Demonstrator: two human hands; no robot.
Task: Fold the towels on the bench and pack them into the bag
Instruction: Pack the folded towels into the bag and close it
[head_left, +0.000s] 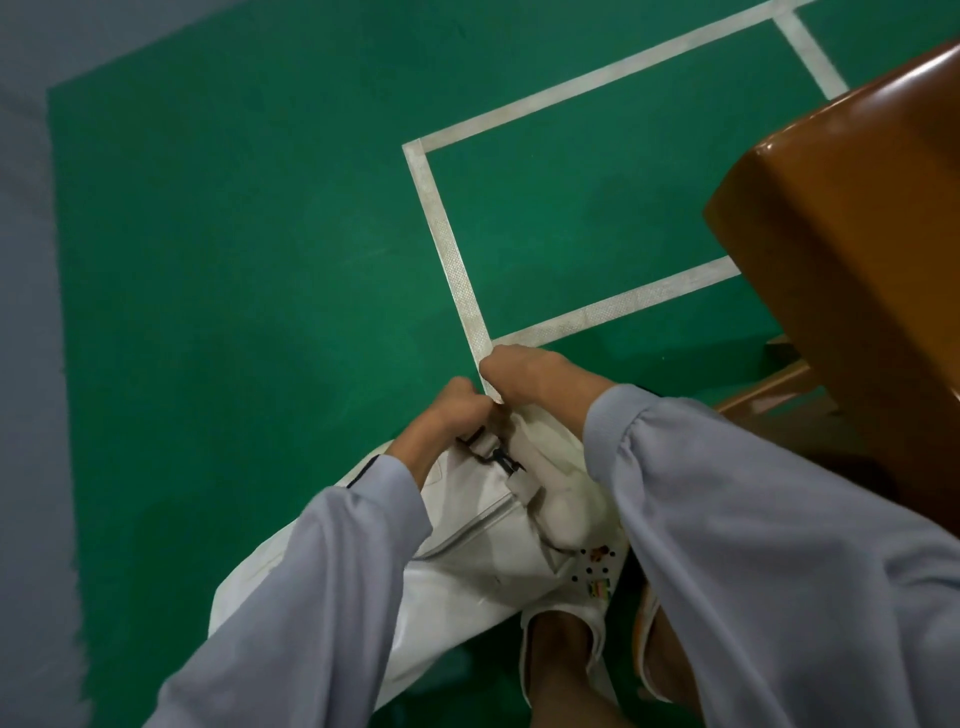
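A white bag (467, 566) with a zipper and a black strap clip lies on the green floor below me. My left hand (447, 415) is closed on the bag's far end near the clip. Just to its right, my right hand (530, 379) is also closed on the bag's top edge, and the two hands almost touch. The brown wooden bench (852, 218) stands at the right. No towel is in view, and the bag's inside is hidden.
White court lines (457, 270) mark the green floor. A grey floor strip (26, 364) runs along the left. My feet in white perforated clogs (587, 597) stand beside the bag at the bottom. A bench leg (769, 389) reaches the floor right of my hands.
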